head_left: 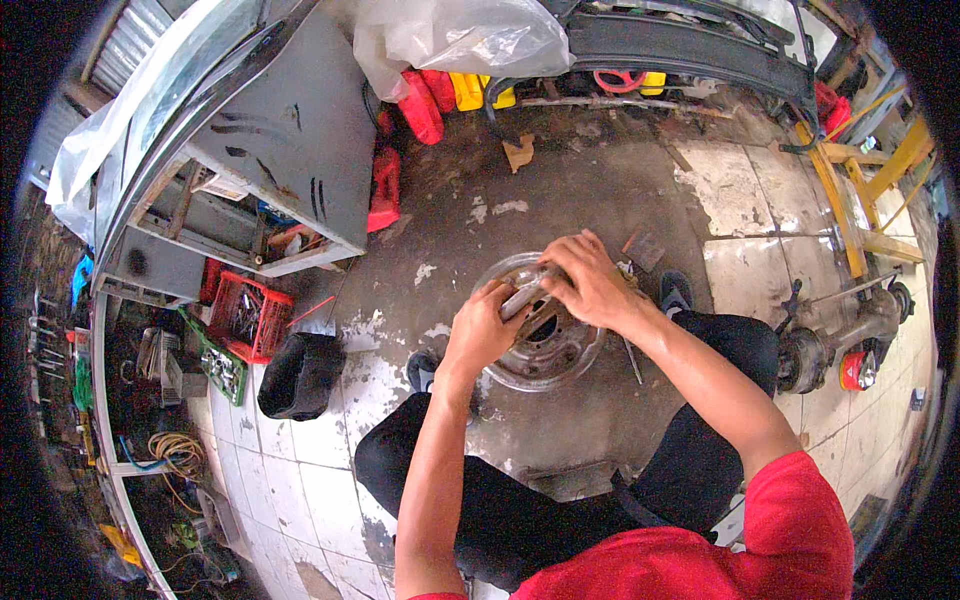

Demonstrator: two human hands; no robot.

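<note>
Squatting over a steel wheel rim point(545, 345) that lies flat on the stained concrete floor point(590, 190), a person in a red shirt and dark trousers works with both hands just above the centre of the frame. The left hand point(482, 328) is closed around a pale grey, flat piece point(522, 298) that rests across the upper left part of the rim. The right hand point(592, 280) lies over the upper edge of the rim with the fingers bent down, touching the same piece; I cannot tell if it really grips it.

A thin metal tool point(633, 362) lies on the floor just beside the rim, on its right. A black bag point(300, 373) sits left of the person's knee, and further left stands a red crate point(248, 316). A grey metal cabinet point(290, 130) fills the upper left of the frame. Red and yellow canisters point(440, 98) stand at the top centre, under a clear plastic sheet point(470, 35). At the right edge lies an axle part point(835, 345), near a yellow frame point(850, 200).
</note>
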